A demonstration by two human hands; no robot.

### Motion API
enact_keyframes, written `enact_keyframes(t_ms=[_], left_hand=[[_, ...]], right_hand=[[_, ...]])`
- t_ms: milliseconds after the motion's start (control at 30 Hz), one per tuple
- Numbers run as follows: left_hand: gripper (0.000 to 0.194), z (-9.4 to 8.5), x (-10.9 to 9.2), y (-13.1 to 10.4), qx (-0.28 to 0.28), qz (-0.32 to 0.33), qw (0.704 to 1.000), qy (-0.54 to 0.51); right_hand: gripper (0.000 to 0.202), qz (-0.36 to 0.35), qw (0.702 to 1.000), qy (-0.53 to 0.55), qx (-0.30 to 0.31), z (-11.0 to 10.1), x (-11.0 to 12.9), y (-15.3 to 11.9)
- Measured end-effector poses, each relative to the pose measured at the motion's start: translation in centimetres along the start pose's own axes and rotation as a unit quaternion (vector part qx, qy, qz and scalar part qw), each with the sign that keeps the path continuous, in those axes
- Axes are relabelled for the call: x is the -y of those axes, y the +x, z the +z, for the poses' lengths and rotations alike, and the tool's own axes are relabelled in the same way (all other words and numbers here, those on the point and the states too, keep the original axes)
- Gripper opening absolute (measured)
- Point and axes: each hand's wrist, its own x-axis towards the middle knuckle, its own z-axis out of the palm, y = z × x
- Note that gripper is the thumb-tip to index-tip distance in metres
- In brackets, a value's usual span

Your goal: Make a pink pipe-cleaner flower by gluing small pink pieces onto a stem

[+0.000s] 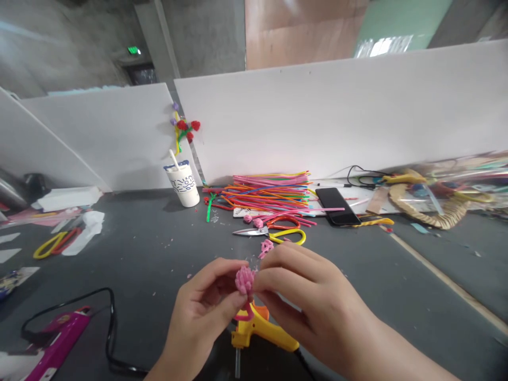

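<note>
A fluffy pink pipe-cleaner flower is pinched in my left hand, its pink stem curling below. My right hand meets the flower's right side with thumb and fingers pressed together; whatever its fingertips hold is too small to tell. Under the hands lies a yellow glue gun with a clear stick at its end. Beyond them are scissors with red and yellow handles and a small heap of pink pieces. Two pink balls lie near a pile of coloured pipe cleaners.
A white cup stands at the back, near red and purple flowers on the partition. A phone and a woven ring lie right. More scissors and a magenta tool with a black cable are left.
</note>
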Motion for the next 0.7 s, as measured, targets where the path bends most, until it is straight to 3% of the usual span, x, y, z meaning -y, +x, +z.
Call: enact_keyframes(t_ms=[200,400,700], left_hand=[[0.02,0.6,-0.6,-0.4,-0.055,-0.021,0.998,0.012],[0.017,0.2,-0.3,0.2,0.005,-0.079,0.996,-0.029],[0.018,0.4,0.6,0.8,0.036,-0.219,0.964,-0.145]], right_hand=[[0.017,0.011,1.0,-0.019,0.013,-0.1,0.0,0.0],[0.018,0.022,0.999,-0.015,0.024,0.1,-0.2,0.2],[0.016,0.15,0.986,0.042,0.056,0.3,-0.8,0.3]])
